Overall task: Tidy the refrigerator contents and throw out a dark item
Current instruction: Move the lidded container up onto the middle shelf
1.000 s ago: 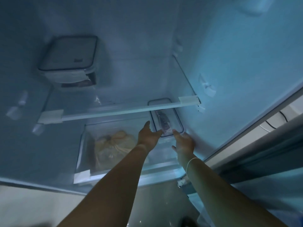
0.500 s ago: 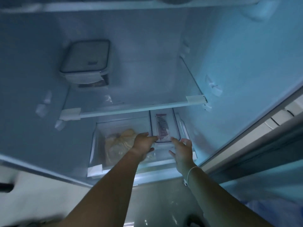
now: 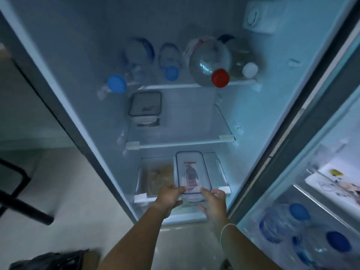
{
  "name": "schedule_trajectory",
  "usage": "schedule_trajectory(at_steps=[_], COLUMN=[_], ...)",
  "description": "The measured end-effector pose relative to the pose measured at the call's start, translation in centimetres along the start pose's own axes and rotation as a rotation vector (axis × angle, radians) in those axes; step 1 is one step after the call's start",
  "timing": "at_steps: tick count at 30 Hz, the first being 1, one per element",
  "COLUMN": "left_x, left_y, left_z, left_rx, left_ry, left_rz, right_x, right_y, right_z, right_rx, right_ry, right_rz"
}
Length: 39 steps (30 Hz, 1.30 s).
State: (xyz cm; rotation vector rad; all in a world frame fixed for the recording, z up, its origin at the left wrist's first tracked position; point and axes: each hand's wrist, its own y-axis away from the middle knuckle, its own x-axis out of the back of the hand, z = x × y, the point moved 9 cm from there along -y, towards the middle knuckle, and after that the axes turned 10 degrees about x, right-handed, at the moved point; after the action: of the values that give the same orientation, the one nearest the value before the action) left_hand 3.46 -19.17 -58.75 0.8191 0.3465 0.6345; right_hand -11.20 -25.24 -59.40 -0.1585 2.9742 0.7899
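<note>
Here, my left hand (image 3: 169,197) pinches the near left corner of the clear lidded container (image 3: 192,173), fingers curled closed on its edge; my right hand (image 3: 214,199) cups the near right corner, fingers half open. The container's long axis runs straight away from me, between both hands (neither nearer). Its contents are blurred, and a dark bag (image 3: 48,260) below my left arm is cut off.

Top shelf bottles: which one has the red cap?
The large clear bottle, second from right, lying with its red cap toward the camera; the others' caps are blue or white.
</note>
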Motion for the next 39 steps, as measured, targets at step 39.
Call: schedule_trajectory(at_steps=[39], left_x=[3.6], left_y=[5.8], left_z=[17.6], left_rx=[-0.472], left_ry=[-0.273], left_rz=[0.226], right_x=[-8.8], right_y=[0.6], right_z=[-12.7], right_rx=[0.217], right_ry=[-0.383], right_rz=[-0.111])
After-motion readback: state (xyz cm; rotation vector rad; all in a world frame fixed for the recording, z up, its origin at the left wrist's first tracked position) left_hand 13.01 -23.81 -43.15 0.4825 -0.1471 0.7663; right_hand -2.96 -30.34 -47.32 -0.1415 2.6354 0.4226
